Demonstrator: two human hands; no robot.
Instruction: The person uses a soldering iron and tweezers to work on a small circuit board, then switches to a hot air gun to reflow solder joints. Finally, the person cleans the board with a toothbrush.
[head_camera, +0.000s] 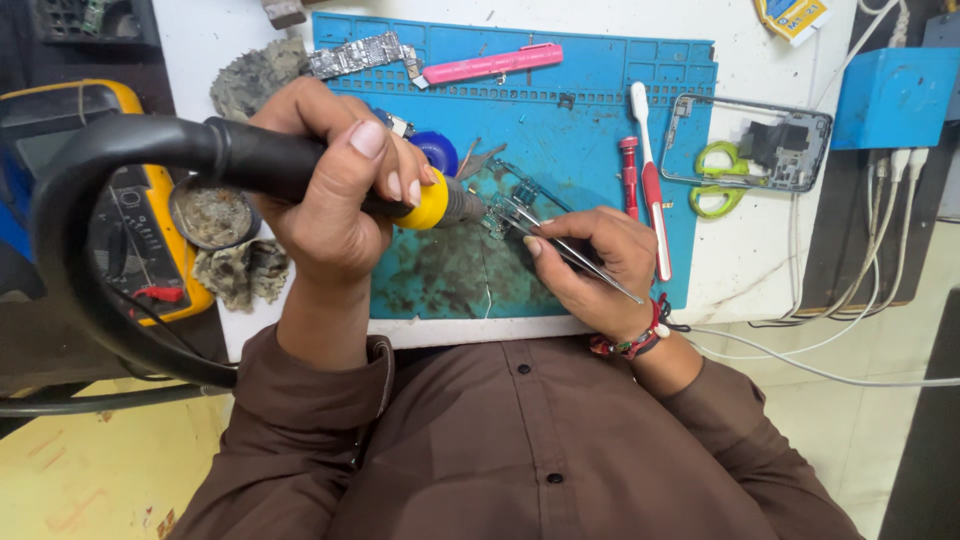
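I see a white worktable (760, 262), scuffed and stained, under even, bright light. A blue work mat (600, 90) covers its middle. Below lies a pale yellow floor (100, 470); at right, cream floor tiles (860, 400).

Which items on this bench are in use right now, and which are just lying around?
In use:
- hot-air handle in left hand
- tweezers in right hand
- small board under the nozzle
- blue mat

Lying about:
- pink pen
- toothbrush
- red screwdriver
- phone frame
- green scissors
- yellow multimeter
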